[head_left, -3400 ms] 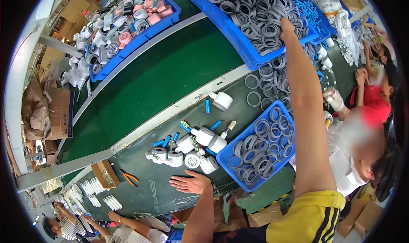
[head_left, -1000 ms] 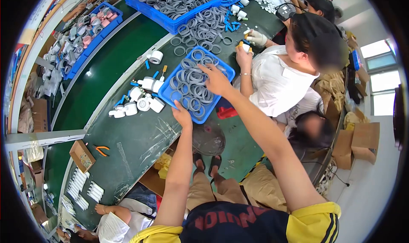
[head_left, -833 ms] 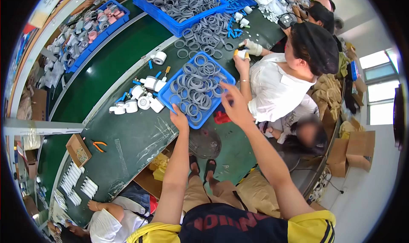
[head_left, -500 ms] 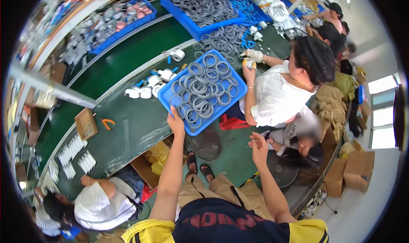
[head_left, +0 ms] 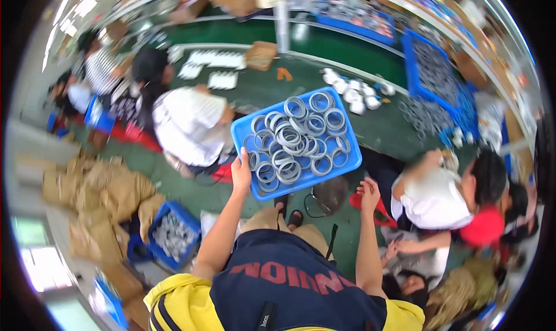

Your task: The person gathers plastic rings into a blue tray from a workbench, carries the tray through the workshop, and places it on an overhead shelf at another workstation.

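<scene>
- Gripping the blue tray (head_left: 310,179) by its left side, the left hand (head_left: 241,173) is closed on the rim.
- Grey rings (head_left: 298,128) lie heaped in the tray, which is held up in front of the person's body.
- The right hand (head_left: 369,195) is apart from the tray, fingers loosely bent, half open around nothing visible.
- White parts (head_left: 354,93) lie on the green table (head_left: 307,71) beyond.

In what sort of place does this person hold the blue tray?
Probably a parts assembly workshop: co-workers in white at a green worktable, grouped white parts on it, and grey rings in a blue bin and the tray.
</scene>
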A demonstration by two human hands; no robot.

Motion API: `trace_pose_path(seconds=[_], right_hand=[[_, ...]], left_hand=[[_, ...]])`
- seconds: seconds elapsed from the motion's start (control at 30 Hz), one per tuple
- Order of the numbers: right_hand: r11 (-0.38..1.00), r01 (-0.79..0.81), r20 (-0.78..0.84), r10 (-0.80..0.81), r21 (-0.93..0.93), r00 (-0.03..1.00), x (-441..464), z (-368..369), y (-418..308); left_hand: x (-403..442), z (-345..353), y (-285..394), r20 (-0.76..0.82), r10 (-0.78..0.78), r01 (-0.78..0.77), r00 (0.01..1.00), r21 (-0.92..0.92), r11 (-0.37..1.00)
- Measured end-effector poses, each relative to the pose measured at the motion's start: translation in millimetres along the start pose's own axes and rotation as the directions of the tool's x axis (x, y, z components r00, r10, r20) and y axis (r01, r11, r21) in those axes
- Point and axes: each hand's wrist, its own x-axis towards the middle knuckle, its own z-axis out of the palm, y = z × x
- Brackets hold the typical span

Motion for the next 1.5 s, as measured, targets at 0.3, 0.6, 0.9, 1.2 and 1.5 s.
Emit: trace_pose_path(seconds=[0.3,0.6,0.9,1.2,1.5], right_hand=[[0.995,0.041,0.655,0.029,-0.092,0.755,-45,200,8],[0.893,0.264,0.931,0.351,-0.364,0.097,-180,407,59],[0.831,0.407,0.862,0.477,-0.379,-0.173,-306,632,82],[0.872,0.140,0.879,0.477,-0.469,-0.027,-354,839,116],[0.920,0.145,0.924,0.377,-0.365,-0.065,-411,1075,91]], left_hand=[[-108,-233,-34,-0.478,-0.055,0.005,0.877,-0.106,0.994],[-197,-414,-69,-0.736,-0.148,-0.105,0.660,-0.285,0.953],[-177,-579,-53,-0.873,-0.151,-0.238,0.464,-0.287,0.928],[-95,-709,-45,-0.877,-0.266,-0.214,0.400,-0.372,0.903],[21,-890,18,-0.901,-0.222,-0.217,0.373,-0.317,0.923]])
